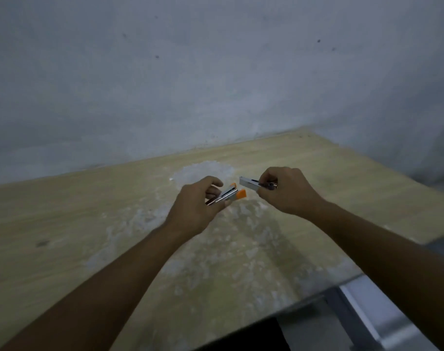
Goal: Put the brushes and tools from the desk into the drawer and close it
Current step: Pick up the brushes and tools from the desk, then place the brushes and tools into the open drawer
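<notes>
- left hand [194, 207] clamped on two orange-tipped brushes [231, 195], their tips jutting past the fingers toward the right hand.
- right hand [286, 190] closed around a silver metal tool [248, 183], its end sticking out toward the brushes, not touching.
- both held above the desk [89, 211].

dim, bluish cast; soft overall blur; wide-angle bending at edges; faint shadows.

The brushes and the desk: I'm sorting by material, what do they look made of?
Brushes: shiny silver ferrules, likely metal; orange tips look like synthetic bristle. Desk: pale wood-grain top, probably laminate, matte, with white powdery smears. The silver tool in the right hand looks metallic.
</notes>
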Available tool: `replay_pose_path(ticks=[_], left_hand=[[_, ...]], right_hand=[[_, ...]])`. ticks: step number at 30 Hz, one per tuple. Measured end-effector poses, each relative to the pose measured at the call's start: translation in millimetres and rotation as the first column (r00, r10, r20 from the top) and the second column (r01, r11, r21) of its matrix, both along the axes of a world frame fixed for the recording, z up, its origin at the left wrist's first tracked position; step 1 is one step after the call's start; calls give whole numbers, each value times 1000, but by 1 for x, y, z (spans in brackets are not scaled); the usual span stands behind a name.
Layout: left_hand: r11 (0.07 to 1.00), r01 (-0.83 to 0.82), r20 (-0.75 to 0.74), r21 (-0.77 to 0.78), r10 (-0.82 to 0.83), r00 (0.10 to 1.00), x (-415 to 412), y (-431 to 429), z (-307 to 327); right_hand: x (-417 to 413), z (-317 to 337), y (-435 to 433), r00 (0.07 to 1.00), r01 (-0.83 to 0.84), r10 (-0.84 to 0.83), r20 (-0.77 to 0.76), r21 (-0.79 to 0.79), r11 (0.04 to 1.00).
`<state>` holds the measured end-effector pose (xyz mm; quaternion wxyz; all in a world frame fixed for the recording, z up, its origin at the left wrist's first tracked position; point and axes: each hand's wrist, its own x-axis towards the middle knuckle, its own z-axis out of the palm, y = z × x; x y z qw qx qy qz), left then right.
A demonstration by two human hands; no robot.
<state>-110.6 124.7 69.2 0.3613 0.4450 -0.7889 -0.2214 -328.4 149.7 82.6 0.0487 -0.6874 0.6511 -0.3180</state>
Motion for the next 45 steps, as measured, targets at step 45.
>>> replay_pose_path(ticks=[45], left_hand=[[604, 771, 897, -203, -201, 393, -263, 140, -95]], right_hand=[[-229, -138, 173, 907, 417, -335, -254, 438, 797]])
